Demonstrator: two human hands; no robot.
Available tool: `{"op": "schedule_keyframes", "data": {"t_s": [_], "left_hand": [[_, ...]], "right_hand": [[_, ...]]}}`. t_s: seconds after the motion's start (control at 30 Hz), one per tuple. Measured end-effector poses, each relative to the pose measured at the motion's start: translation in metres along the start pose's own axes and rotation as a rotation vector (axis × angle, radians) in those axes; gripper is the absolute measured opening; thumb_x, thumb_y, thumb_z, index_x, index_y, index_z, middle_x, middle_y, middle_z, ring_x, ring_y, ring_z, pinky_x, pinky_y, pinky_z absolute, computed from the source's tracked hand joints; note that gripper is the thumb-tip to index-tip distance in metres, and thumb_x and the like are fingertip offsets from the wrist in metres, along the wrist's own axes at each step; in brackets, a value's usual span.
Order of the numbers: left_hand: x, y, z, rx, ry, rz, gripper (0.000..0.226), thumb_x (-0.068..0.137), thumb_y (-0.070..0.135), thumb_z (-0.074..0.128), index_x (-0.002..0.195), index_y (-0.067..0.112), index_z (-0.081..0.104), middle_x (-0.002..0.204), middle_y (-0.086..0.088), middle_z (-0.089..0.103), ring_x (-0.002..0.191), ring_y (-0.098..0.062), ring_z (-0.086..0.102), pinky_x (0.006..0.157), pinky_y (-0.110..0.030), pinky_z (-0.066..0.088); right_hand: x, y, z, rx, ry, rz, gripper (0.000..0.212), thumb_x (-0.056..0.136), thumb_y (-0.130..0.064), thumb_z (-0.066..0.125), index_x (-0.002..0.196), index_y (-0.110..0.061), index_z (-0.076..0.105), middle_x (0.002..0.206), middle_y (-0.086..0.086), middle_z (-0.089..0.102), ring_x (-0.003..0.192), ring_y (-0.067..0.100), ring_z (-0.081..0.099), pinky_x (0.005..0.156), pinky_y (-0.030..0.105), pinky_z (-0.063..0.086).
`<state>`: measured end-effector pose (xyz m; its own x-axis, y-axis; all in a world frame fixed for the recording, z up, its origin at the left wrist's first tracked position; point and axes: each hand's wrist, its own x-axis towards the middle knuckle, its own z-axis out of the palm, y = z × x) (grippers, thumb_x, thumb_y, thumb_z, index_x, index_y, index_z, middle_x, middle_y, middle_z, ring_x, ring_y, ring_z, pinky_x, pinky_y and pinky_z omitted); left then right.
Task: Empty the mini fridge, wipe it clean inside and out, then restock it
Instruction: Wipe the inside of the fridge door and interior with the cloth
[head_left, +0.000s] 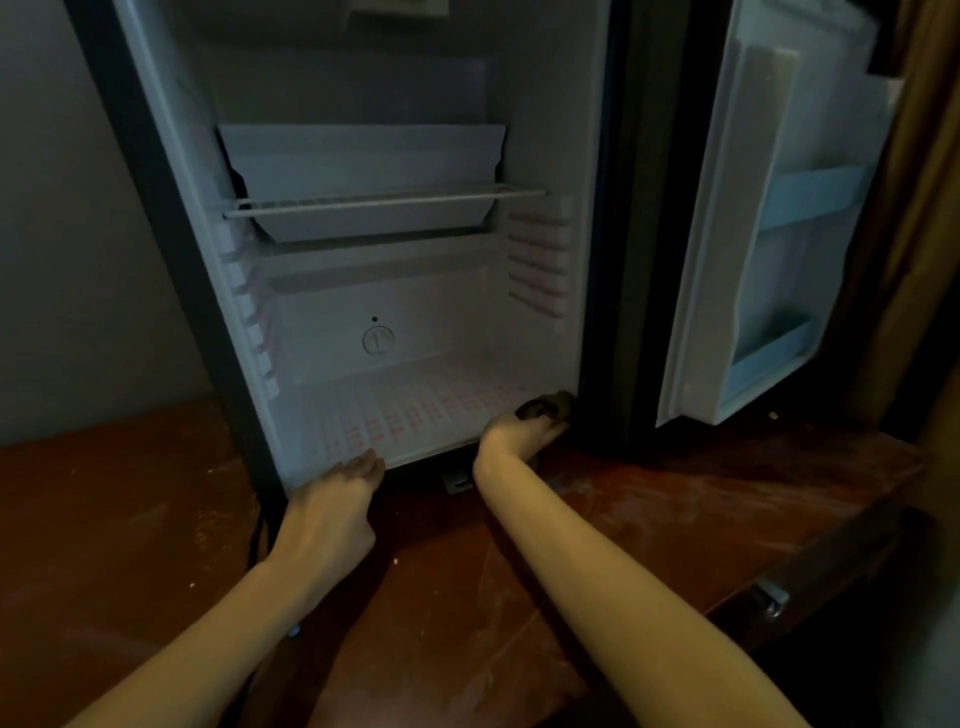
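The mini fridge (171, 270) stands open on a wooden top, its white inside bare of food. A wire shelf (384, 200) sits under the freezer tray (363, 171). My right hand (524, 431) grips a dark cloth (545, 408) at the front right corner of the fridge floor (415, 415). My left hand (343, 493) rests with straight fingers on the front lip of the floor, left of centre. The door (769, 234) hangs open to the right, and its pale blue racks hold nothing.
The reddish wooden top (130, 519) runs left and right of the fridge, dusty and scuffed. A dark cable (255, 540) hangs at the fridge's lower left corner. A metal handle (769, 600) shows at the right edge. A grey wall (62, 234) is behind, on the left.
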<state>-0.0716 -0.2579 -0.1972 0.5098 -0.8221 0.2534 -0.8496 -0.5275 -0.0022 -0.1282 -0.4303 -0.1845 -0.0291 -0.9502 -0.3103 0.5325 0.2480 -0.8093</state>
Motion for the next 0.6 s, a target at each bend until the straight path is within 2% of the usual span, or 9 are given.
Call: {"op": "schedule_keyframes", "data": {"t_s": [0.1, 0.2, 0.27, 0.33, 0.47, 0.53, 0.6], "left_hand": [[0.0, 0.0, -0.002, 0.002, -0.012, -0.009, 0.07, 0.088, 0.001, 0.05, 0.151, 0.019, 0.025, 0.159, 0.002, 0.021, 0.147, -0.016, 0.013, 0.115, -0.027, 0.024], [0.0, 0.002, -0.003, -0.007, -0.003, -0.018, 0.07, 0.088, 0.002, 0.051, 0.151, 0.02, 0.026, 0.158, 0.003, 0.023, 0.147, -0.015, 0.014, 0.115, -0.026, 0.024], [0.0, 0.002, -0.003, -0.022, 0.004, -0.013, 0.07, 0.087, 0.001, 0.052, 0.15, 0.019, 0.028, 0.158, 0.003, 0.024, 0.147, -0.014, 0.016, 0.115, -0.026, 0.022], [0.0, 0.003, -0.003, -0.041, 0.005, -0.012, 0.07, 0.087, 0.001, 0.053, 0.15, 0.019, 0.028, 0.158, 0.003, 0.024, 0.146, -0.013, 0.017, 0.115, -0.025, 0.022], [0.0, 0.001, -0.002, -0.055, -0.012, -0.007, 0.072, 0.087, 0.002, 0.052, 0.151, 0.019, 0.025, 0.158, 0.003, 0.022, 0.145, -0.011, 0.02, 0.115, -0.023, 0.021], [0.001, 0.001, -0.001, -0.045, -0.007, -0.006, 0.072, 0.087, 0.003, 0.052, 0.151, 0.019, 0.024, 0.158, 0.004, 0.021, 0.145, -0.01, 0.019, 0.115, -0.022, 0.021], [0.002, 0.001, 0.0, -0.044, -0.002, -0.008, 0.072, 0.087, 0.003, 0.052, 0.151, 0.019, 0.024, 0.159, 0.004, 0.021, 0.146, -0.01, 0.017, 0.115, -0.022, 0.019]], "right_hand": [[0.03, -0.006, -0.009, -0.374, -0.123, -0.014, 0.063, 0.101, -0.011, 0.039, 0.153, -0.011, 0.005, 0.159, 0.013, 0.013, 0.145, 0.029, 0.017, 0.118, 0.034, 0.015], [0.055, -0.021, -0.018, -0.564, -0.174, 0.013, 0.061, 0.1, -0.02, 0.042, 0.153, -0.01, 0.013, 0.158, 0.014, 0.016, 0.144, 0.03, 0.017, 0.119, 0.039, 0.013], [0.052, -0.03, -0.01, -0.524, -0.119, -0.034, 0.057, 0.1, -0.014, 0.041, 0.151, -0.006, 0.019, 0.155, 0.015, 0.022, 0.142, 0.03, 0.023, 0.118, 0.037, 0.019], [0.045, -0.034, 0.002, -0.431, -0.057, -0.181, 0.055, 0.097, -0.002, 0.042, 0.148, -0.001, 0.024, 0.154, 0.016, 0.025, 0.14, 0.03, 0.029, 0.116, 0.037, 0.024], [0.047, -0.026, -0.001, -0.55, -0.066, -0.437, 0.057, 0.095, 0.006, 0.039, 0.149, -0.001, 0.023, 0.156, 0.014, 0.02, 0.144, 0.027, 0.021, 0.119, 0.033, 0.014], [0.053, -0.013, -0.013, -0.536, -0.06, -0.435, 0.054, 0.094, 0.009, 0.039, 0.146, 0.0, 0.03, 0.153, 0.015, 0.027, 0.141, 0.029, 0.028, 0.116, 0.031, 0.019], [0.055, -0.009, -0.018, -0.503, -0.038, -0.313, 0.049, 0.093, 0.008, 0.04, 0.141, 0.002, 0.037, 0.143, 0.02, 0.037, 0.132, 0.034, 0.04, 0.109, 0.032, 0.03]]}}
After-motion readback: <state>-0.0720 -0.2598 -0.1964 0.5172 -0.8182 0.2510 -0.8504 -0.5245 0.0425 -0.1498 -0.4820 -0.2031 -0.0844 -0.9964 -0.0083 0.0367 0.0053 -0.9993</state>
